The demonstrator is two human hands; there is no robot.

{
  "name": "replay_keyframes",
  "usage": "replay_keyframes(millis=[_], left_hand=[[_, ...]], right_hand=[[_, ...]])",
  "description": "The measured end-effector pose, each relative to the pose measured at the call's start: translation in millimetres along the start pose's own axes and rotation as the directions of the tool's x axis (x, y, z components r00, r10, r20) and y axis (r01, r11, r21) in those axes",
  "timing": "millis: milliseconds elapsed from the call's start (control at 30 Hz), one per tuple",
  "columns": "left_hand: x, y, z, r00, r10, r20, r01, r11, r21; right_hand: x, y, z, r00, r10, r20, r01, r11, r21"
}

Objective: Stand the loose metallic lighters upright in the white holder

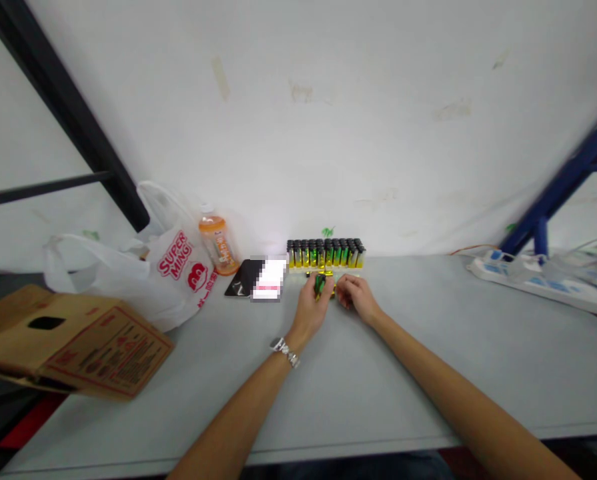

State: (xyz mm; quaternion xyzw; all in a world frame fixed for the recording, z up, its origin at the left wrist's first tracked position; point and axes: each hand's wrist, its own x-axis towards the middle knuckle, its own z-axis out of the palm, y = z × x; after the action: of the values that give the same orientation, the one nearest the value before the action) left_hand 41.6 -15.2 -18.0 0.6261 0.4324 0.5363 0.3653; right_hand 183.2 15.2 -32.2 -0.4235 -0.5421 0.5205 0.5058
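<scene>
Near the wall, my left hand (312, 301), with a metal watch on the wrist, is closed around a green lighter (321, 284) with a dark top. Close beside it on the right, my right hand (356, 297) has its fingers curled in; what they hold, if anything, is hidden. Just behind both hands stands a row of upright lighters (325, 253) with black tops and yellow and green bodies, packed in a tray. Some shiny yellow pieces lie between the hands and this row, partly covered by my fingers.
Left of the hands lies a dark phone or tablet (240, 279), its screen partly blurred. Beyond it stand an orange drink bottle (219, 243), a white plastic bag (178, 280) and an open cardboard box (103, 347). White power strips (533, 277) with cables lie at the right.
</scene>
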Motion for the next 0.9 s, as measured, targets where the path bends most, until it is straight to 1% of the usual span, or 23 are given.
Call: replay_keyframes(millis=[100, 200, 400, 533, 667, 767, 900], left_hand=[[-1.4, 4.3, -3.8, 0.998, 0.017, -0.063, -0.011, 0.996, 0.087], [-0.4, 6.4, -5.0, 0.995, -0.013, -0.096, 0.029, 0.985, 0.17], [1.8, -0.2, -2.2, 0.997, -0.018, -0.068, 0.037, 0.958, 0.283], [1.6, -4.4, -1.8, 0.999, -0.032, -0.042, 0.043, 0.954, 0.296], [2.0, -4.2, -1.6, 0.998, -0.047, -0.045, 0.057, 0.959, 0.279], [0.9, 0.3, -2.2, 0.998, -0.042, -0.044, 0.052, 0.965, 0.257], [-3.3, 8.8, -4.7, 1.0, -0.005, -0.023, 0.01, 0.975, 0.221]], right_hand=[[-1.4, -0.1, 3.5, 1.0, -0.011, -0.009, 0.01, 0.997, -0.073], [-2.5, -1.0, 4.5, 1.0, -0.018, -0.021, 0.016, 0.996, -0.089], [-7.5, 0.5, 3.9, 0.999, -0.034, -0.026, 0.031, 0.994, -0.107], [-9.2, 1.2, 4.1, 0.999, -0.034, -0.024, 0.031, 0.995, -0.097], [-8.9, 1.2, 4.5, 0.999, -0.029, -0.027, 0.026, 0.994, -0.108], [-9.0, 1.5, 4.4, 0.999, -0.021, -0.034, 0.017, 0.994, -0.111], [-10.4, 0.4, 4.6, 0.999, -0.031, -0.026, 0.027, 0.993, -0.116]])
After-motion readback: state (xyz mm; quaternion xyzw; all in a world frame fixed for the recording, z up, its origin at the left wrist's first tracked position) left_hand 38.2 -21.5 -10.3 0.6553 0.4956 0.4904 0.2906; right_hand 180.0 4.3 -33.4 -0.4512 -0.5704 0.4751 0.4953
